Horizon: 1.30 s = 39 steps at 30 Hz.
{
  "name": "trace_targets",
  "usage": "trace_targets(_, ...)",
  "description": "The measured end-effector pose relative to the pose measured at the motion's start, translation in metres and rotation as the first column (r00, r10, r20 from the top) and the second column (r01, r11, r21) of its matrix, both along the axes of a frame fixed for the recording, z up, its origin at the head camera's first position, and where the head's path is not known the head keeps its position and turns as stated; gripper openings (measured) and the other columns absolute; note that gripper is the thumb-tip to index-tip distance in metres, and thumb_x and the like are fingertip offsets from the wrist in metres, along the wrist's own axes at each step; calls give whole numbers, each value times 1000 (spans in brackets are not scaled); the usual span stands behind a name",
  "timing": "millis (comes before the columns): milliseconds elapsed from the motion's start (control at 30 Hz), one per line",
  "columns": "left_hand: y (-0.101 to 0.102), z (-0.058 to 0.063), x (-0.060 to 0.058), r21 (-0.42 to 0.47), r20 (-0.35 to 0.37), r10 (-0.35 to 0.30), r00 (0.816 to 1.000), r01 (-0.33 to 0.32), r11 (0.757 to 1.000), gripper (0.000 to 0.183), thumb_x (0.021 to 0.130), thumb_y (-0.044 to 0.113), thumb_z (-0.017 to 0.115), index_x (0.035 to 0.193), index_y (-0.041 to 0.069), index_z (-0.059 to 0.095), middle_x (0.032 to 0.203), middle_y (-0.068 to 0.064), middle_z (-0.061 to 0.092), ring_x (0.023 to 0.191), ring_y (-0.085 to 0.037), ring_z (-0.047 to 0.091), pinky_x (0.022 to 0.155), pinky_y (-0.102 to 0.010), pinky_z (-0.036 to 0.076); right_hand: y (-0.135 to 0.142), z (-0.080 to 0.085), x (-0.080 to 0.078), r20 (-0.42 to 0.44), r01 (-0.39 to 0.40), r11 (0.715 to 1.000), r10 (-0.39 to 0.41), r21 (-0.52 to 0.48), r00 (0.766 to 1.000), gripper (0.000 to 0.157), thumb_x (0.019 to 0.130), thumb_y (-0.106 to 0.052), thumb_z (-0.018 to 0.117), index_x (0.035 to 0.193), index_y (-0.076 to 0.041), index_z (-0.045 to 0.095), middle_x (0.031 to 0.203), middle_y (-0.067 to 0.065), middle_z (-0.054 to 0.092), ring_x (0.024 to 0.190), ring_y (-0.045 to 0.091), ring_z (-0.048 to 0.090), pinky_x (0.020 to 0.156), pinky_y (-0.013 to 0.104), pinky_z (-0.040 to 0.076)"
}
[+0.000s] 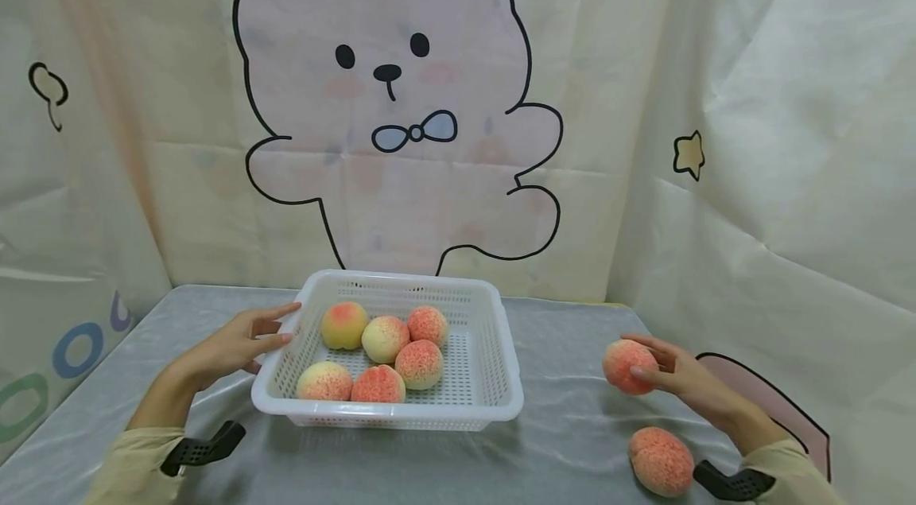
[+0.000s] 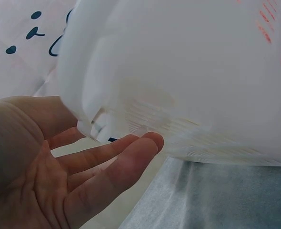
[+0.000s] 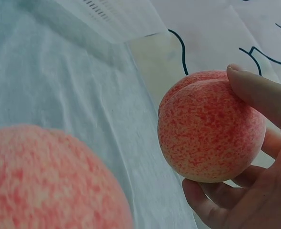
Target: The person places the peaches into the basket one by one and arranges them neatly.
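Observation:
My right hand (image 1: 676, 374) holds a pink peach (image 1: 630, 367) between thumb and fingers, above the right part of the table. The right wrist view shows this peach (image 3: 211, 126) with the thumb over its top and fingers beneath. A second peach (image 1: 661, 461) lies on the cloth just below that hand. At the left side of a white plastic basket (image 1: 511, 386), my left hand (image 1: 232, 342) rests its fingertips by the rim, fingers fairly straight. Several peaches (image 1: 419, 364) in red, pink and yellow lie inside the basket.
A grey cloth (image 1: 565, 457) covers the table. Pale printed curtains (image 1: 587, 52) with a cartoon animal hang behind the table and along both sides. Black wrist devices (image 1: 203, 451) sit at both sleeves.

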<state>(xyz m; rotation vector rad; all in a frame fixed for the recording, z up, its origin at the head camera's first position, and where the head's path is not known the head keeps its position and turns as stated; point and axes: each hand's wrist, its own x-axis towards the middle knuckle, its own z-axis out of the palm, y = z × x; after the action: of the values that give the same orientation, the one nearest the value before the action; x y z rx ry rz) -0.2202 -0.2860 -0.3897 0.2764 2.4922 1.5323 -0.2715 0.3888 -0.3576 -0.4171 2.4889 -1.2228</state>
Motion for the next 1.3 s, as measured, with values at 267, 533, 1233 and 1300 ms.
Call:
trace_targets(267, 0, 0, 0, -15, 3, 14, 1000, -14, 1000, 76, 102, 27, 61, 161, 6, 19, 142, -35, 50, 106, -27, 67, 75, -43, 62, -15, -1, -4, -22, -96, 991, 94, -89, 995, 57, 106, -19, 53, 157, -6, 32, 130, -9, 62, 114, 1, 61, 91, 22, 49)
trace_targets(533, 0, 1, 1, -12, -1, 11, 1000, -11, 1000, 75, 102, 27, 61, 161, 6, 20, 142, -35, 50, 107, -27, 67, 75, -43, 62, -30, 1, -7, -60, -113, 992, 109, -62, 992, 59, 105, -20, 54, 157, -3, 32, 134, -9, 61, 115, -1, 61, 94, 25, 48)
trace_targets(1233, 0, 2, 0, -14, -3, -6, 1000, 6, 1000, 76, 102, 25, 61, 162, 6, 18, 144, -36, 49, 108, -27, 66, 76, -43, 62, -85, 12, -13, -113, -184, 972, 168, -143, 979, 59, 101, -17, 61, 154, -6, 38, 138, 18, 60, 111, 7, 65, 93, 26, 52)
trace_targets(1300, 0, 1, 0, -13, 0, -6, 1000, 6, 1000, 76, 102, 25, 61, 162, 6, 18, 144, -36, 49, 108, -27, 67, 76, -43, 62, -92, 14, -13, -107, -179, 974, 165, -139, 980, 60, 101, -19, 62, 154, -8, 39, 139, 20, 59, 111, 8, 65, 93, 27, 52)
